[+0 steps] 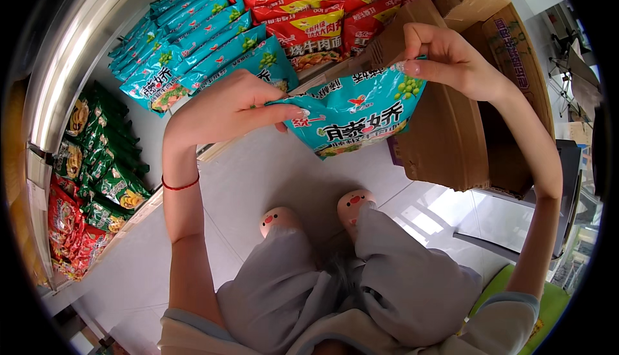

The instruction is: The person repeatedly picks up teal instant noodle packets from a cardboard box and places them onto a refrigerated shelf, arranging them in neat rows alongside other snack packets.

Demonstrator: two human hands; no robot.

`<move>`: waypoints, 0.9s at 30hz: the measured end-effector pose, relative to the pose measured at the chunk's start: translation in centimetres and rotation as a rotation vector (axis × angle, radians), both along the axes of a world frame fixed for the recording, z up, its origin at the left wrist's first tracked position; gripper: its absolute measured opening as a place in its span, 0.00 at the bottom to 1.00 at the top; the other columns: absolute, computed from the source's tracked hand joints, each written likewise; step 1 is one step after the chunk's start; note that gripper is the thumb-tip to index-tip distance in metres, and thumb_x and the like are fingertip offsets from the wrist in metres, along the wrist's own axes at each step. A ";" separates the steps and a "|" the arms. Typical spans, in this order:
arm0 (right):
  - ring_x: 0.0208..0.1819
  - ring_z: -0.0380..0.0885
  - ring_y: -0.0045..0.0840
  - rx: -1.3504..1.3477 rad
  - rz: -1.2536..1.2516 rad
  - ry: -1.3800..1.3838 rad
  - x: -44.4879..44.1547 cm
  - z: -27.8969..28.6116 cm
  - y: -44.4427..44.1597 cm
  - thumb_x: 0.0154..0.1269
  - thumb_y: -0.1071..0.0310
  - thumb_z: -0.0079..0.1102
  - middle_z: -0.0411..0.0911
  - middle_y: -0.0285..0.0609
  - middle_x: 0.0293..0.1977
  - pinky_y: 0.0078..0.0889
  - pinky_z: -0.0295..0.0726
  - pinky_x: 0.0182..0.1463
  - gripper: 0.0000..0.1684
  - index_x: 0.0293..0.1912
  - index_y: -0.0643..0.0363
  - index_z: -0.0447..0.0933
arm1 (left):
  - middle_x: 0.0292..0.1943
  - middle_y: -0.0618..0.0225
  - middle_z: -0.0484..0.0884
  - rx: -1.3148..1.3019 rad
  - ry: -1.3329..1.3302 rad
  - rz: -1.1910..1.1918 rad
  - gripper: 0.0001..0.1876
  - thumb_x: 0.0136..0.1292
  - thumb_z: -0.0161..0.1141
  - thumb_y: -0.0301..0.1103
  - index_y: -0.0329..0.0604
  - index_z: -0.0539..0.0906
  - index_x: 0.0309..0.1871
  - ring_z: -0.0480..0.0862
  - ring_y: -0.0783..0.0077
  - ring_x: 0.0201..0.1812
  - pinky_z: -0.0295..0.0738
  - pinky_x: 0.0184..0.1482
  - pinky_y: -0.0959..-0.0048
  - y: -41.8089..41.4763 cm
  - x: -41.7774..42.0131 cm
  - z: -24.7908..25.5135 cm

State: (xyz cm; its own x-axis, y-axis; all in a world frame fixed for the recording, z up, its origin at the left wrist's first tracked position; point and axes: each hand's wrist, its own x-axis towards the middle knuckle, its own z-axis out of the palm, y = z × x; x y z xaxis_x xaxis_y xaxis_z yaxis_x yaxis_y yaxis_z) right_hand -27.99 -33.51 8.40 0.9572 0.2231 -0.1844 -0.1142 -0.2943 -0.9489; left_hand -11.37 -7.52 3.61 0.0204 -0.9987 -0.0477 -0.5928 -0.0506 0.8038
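Observation:
A teal instant-noodle bag [362, 113] is stretched between my two hands, above the floor and in front of the shelf. My left hand [237, 108] pinches its upper left corner between thumb and fingers. At the opposite upper corner, my right hand [442, 60] grips the bag's edge the same way. The bag's printed front faces up towards me, with green peppercorns pictured near the right. Behind my left hand, matching teal bags [208, 41] lean in rows on the shelf. Red noodle bags [314, 31] stand beside them, partly behind the held bag.
An open cardboard box [435, 132] stands at the right, its flap reaching under my right forearm. Green noodle packs [106, 161] and red packs [72, 224] fill the shelf at left. A shelf edge [130, 229] curves past my left arm. Tiled floor [222, 176] lies around my slippers.

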 end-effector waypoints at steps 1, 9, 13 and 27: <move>0.39 0.71 0.09 -0.047 0.015 0.018 -0.1 -0.7 0.0 0.66 0.74 0.52 0.75 0.36 0.34 0.16 0.70 0.43 0.08 0.34 0.60 0.63 | 0.17 0.63 0.78 0.021 -0.006 0.007 0.16 0.65 0.56 0.40 0.36 0.84 0.27 0.70 0.79 0.15 0.61 0.19 0.75 0.2 0.2 -0.4; 0.23 0.69 0.16 -0.415 0.109 -0.206 -0.7 -2.7 0.8 0.63 0.73 0.57 0.68 0.37 0.20 0.19 0.73 0.29 0.11 0.30 0.64 0.64 | 0.13 0.66 0.59 0.184 -0.022 0.052 0.22 0.67 0.54 0.41 0.32 0.74 0.21 0.56 0.78 0.17 0.54 0.19 0.73 0.3 1.9 -1.3; 0.24 0.71 0.13 -0.461 0.094 -0.203 -0.5 -2.3 -0.2 0.64 0.72 0.56 0.70 0.37 0.20 0.18 0.73 0.25 0.12 0.30 0.62 0.63 | 0.14 0.68 0.58 0.041 0.010 0.110 0.18 0.67 0.55 0.38 0.33 0.73 0.24 0.53 0.77 0.18 0.52 0.19 0.75 -0.2 2.5 -1.9; 0.25 0.72 0.10 0.049 -0.120 0.170 -1.4 -4.3 1.4 0.69 0.66 0.50 0.71 0.32 0.26 0.15 0.73 0.23 0.10 0.34 0.61 0.66 | 0.19 0.67 0.80 0.127 0.401 0.231 0.12 0.66 0.56 0.34 0.31 0.82 0.38 0.82 0.78 0.19 0.73 0.20 0.83 -0.2 3.0 -2.2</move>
State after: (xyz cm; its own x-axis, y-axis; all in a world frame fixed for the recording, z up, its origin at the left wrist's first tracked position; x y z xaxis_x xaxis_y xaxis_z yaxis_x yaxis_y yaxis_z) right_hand -29.43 -32.11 4.13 0.9336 0.1216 -0.3372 -0.3053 -0.2232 -0.9257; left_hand -8.38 -7.68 1.45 0.1962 -0.9558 -0.2189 -0.1985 -0.2574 0.9457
